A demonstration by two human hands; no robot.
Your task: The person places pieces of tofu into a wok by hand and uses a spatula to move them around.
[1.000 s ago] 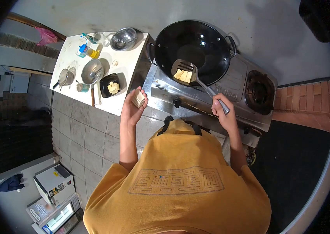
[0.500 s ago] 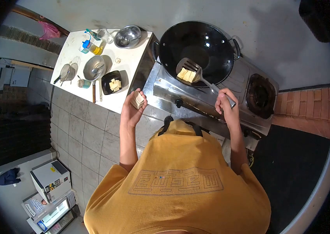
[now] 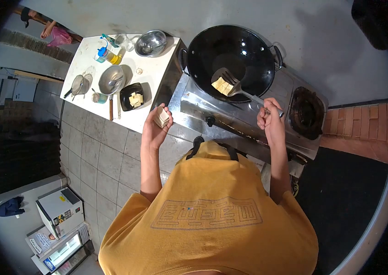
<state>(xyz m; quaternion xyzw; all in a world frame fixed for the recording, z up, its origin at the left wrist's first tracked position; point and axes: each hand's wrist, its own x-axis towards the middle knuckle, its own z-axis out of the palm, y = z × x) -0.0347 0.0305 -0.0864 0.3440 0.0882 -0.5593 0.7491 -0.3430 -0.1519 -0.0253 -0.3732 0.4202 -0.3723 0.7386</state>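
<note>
My left hand (image 3: 157, 128) holds a small stack of pale, tofu-like slices (image 3: 161, 117), its fingers curled around them beside the table edge. The handle of a slotted metal spatula (image 3: 249, 96) is gripped in my right hand (image 3: 271, 114). Pale yellow pieces (image 3: 222, 86) rest on the spatula's blade, over the near left side of a large black wok (image 3: 260, 62). Near my left hand, a black square dish (image 3: 125, 101) on the table holds more pale pieces (image 3: 135, 100).
The white table (image 3: 161, 68) bears metal bowls (image 3: 112, 79), a yellow bottle with a blue cap (image 3: 109, 56), a strainer (image 3: 80, 85) and jars. Right of the wok is a bare burner (image 3: 307, 112) on the steel stove (image 3: 249, 123). Another person's hand (image 3: 47, 29) shows at the upper left.
My right hand has moved right and slightly up, drawing the spatula and the pieces on it a little to the right. Another person's hand has appeared near the pink bag. My left hand has stayed put.
</note>
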